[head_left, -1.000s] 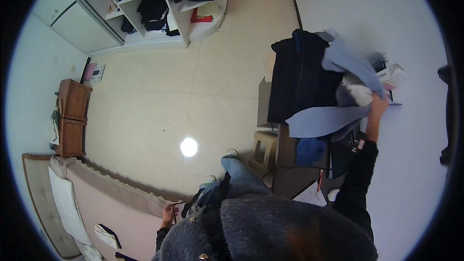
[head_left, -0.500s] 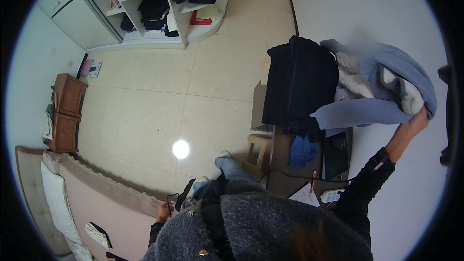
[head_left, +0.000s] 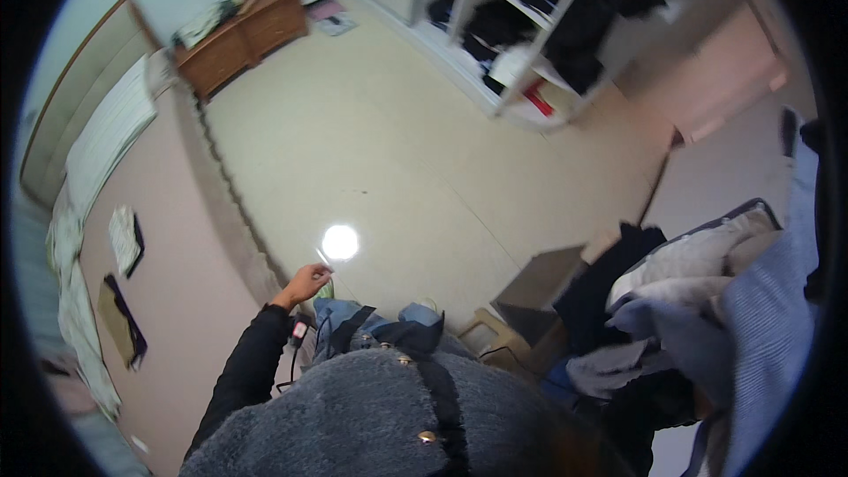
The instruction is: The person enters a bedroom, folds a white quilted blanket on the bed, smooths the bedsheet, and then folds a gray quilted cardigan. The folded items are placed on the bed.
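Note:
At the right, a light-blue knitted garment [head_left: 773,291] is lifted and hangs in loose folds. My right hand [head_left: 702,402] is mostly hidden behind its cloth, with the black sleeve leading to it; the hand is closed on the garment. Whitish, fleecy cloth [head_left: 698,261] lies bunched beside the blue knit. Dark navy clothing [head_left: 587,305] lies left of these. My left hand [head_left: 306,283] is low in front of my body, above the floor by the bed, fingers loosely apart and nothing visible in them. A small device with a pink screen [head_left: 299,330] hangs on a cable near my left forearm.
A bed [head_left: 190,238] with folded clothes [head_left: 124,322] runs along the left. A wooden cabinet [head_left: 238,44] stands behind it. Open shelves [head_left: 503,97] hold dark clothes at the back. A beige stool [head_left: 495,331] and a grey box [head_left: 539,291] are near my right side.
The view has swung toward the right. My right hand has brought the blue garment up and closer, off the navy clothing's side. My left hand has moved forward from the black strap and cable.

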The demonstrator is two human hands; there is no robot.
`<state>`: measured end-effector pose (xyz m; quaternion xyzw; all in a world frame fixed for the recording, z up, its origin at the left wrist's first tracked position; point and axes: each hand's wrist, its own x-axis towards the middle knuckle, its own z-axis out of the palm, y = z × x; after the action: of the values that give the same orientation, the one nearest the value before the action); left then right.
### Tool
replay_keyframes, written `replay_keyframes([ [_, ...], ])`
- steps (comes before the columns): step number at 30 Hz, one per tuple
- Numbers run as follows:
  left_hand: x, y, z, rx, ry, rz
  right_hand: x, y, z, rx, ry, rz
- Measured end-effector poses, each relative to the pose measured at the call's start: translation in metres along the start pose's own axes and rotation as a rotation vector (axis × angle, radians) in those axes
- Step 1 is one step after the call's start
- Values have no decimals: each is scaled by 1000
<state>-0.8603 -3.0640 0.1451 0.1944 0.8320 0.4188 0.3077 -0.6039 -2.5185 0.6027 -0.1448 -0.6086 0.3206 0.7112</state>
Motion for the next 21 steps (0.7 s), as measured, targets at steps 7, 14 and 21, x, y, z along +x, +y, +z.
replay_keyframes([
  [7,13,52,-125,-186,24,237,-170,-14,242,358,-325,417],
  [14,-47,91,-267,-99,589,379,-314,-78,396,535,-609,692],
  [21,-68,75,-321,-301,863,209,-401,-127,436,612,-798,825],
])
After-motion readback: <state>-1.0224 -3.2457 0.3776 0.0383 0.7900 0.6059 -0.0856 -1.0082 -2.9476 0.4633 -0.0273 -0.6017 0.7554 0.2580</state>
